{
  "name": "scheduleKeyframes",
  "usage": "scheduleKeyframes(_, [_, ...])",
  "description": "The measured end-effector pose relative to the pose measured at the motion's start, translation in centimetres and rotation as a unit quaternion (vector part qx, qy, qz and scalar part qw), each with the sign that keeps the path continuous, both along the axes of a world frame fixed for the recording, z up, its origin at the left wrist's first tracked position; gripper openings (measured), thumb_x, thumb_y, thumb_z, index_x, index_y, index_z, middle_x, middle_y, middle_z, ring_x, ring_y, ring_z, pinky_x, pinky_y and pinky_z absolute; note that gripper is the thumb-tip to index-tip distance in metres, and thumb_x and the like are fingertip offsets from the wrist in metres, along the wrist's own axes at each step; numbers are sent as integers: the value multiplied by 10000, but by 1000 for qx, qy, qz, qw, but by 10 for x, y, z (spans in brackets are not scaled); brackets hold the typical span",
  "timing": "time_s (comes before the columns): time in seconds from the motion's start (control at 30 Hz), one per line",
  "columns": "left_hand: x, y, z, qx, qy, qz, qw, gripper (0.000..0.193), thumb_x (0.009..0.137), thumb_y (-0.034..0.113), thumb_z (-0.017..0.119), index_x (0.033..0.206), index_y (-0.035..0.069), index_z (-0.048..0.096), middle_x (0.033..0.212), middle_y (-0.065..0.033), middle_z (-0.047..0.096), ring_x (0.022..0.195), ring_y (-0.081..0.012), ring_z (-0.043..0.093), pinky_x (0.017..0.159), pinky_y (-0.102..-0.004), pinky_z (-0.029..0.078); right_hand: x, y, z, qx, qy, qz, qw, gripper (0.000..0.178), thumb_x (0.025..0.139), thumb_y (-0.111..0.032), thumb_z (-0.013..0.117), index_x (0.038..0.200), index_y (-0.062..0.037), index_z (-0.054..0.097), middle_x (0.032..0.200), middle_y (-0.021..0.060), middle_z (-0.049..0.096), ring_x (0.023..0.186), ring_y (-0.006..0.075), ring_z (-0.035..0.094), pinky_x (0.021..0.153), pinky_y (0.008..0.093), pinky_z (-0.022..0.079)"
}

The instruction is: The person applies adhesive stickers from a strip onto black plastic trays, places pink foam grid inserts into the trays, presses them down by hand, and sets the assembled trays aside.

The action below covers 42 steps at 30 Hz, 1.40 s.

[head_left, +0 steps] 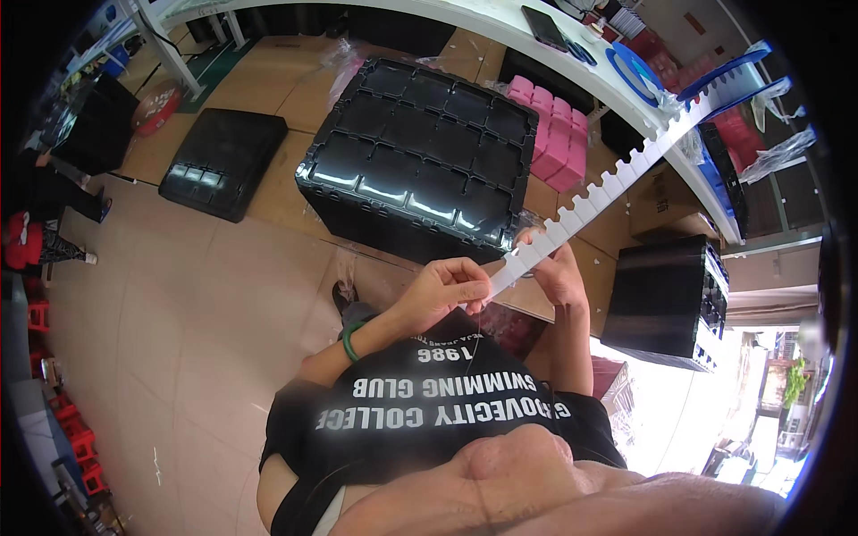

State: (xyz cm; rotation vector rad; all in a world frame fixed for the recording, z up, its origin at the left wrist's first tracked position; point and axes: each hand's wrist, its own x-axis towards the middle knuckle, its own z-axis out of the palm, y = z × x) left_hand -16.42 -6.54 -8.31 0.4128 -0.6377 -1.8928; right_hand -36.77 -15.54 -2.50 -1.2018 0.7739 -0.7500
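Stretching around the near and left sides of the black block (416, 134), the pale floor (188, 330) is the biggest thing in view. Beyond the block curves the long white table (357, 7), bending down past its right side. And the block itself sits on brown cardboard (290, 71), its top moulded into a grid! Out to its right, nearer the wearer, stands a black crate (657, 299); off to its left lies a flat black tray (223, 161). Tight against the block's right side in this view, there's the pink stack (559, 147). Now the white notched strip (599, 205): it slants up from the block's near right corner toward the table on the far right. Further left of the block sits a red basin (156, 109). Hands next, both at that near corner! The left hand (440, 290) pinches the strip's near end between thumb and fingers; the right hand (559, 272) curls round it a little higher, partly hidden behind. On the table beyond the block, a dark phone (543, 27); nearer than the block, a green bracelet (349, 342) rings the left wrist.
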Motion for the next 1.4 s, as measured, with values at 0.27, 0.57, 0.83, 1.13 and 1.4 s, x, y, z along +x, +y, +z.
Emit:
scheduleKeyframes(0.27, [-3, 1, 8, -28, -36, -74, 996, 77, 898, 55, 682, 934, 3, 637, 805, -65, 649, 693, -93, 596, 660, -221, 484, 36, -50, -10, -392, 433, -12, 812, 132, 780, -197, 690, 843, -85, 721, 755, 59, 654, 738, 206, 600, 688, 326, 489])
scheduleKeyframes(0.57, [14, -9, 9, -27, -46, -98, 994, 74, 903, 60, 679, 942, 12, 637, 813, -56, 646, 691, -93, 591, 662, -225, 486, 46, -49, -6, -342, 500, -35, 795, 144, 746, -212, 680, 817, -97, 730, 796, 58, 693, 805, 236, 637, 742, 345, 509])
scheduleKeyframes(0.83, [24, -14, 16, -38, -52, -149, 987, 88, 909, 68, 677, 956, 9, 632, 833, -57, 646, 701, -84, 594, 664, -215, 487, 59, -60, -8, -414, 585, 3, 698, 174, 712, -200, 696, 778, -44, 734, 765, 122, 697, 698, 273, 670, 677, 349, 526])
scheduleKeyframes(1.13, [38, -15, 18, -40, -51, -187, 980, 123, 930, 93, 660, 978, -4, 602, 846, -76, 646, 615, -85, 608, 544, -193, 484, 45, -46, -5, -290, 456, -23, 841, 176, 705, -211, 699, 767, -51, 741, 738, 103, 690, 725, 243, 655, 702, 370, 521])
scheduleKeyframes(1.4, [41, -13, 18, -22, -45, -203, 978, 144, 931, 93, 656, 996, -14, 584, 828, -89, 652, 540, -94, 623, 461, -192, 471, 52, -34, -19, -385, 504, -135, 761, 167, 733, -167, 736, 823, -27, 739, 747, 94, 669, 662, 173, 610, 622, 299, 487])
